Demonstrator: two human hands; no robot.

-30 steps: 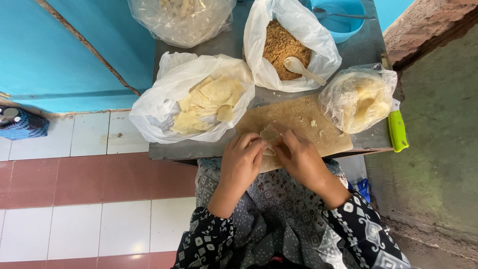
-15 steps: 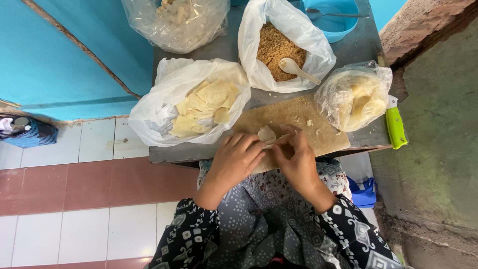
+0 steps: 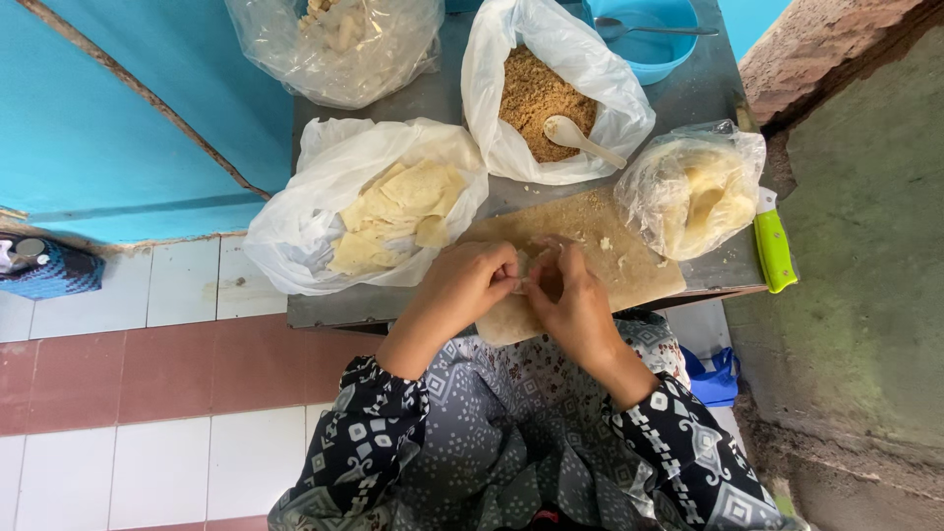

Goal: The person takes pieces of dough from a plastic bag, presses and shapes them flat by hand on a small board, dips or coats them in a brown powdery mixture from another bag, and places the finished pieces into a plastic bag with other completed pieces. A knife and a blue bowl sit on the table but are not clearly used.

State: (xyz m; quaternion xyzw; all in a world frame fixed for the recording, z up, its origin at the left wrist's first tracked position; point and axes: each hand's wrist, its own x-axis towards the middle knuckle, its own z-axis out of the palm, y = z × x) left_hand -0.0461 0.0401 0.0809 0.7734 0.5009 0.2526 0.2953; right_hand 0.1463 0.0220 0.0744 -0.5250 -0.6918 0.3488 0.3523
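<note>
Blue wall, red & white tiled floor, grey counter [image 3: 393, 307] seen from above. Left hand [image 3: 470, 285] & right hand [image 3: 572, 300] meet over a wooden board [image 3: 629, 261] at the counter's near edge. Fingers of both curl in tight, tips touching, pinching a small pale piece of dough [image 3: 531, 270] between them; dough mostly hidden. Wrists angle inward, forearms in patterned sleeves. 4 plastic bags: one w/ pale sheets [image 3: 393, 202], one w/ brown crumbs [image 3: 536, 98] & a spoon [image 3: 580, 138], one at right [image 3: 693, 187], one top left [image 3: 334, 39]. 1 blue bowl [image 3: 644, 49], 1 green-handled knife [image 3: 774, 246].
</note>
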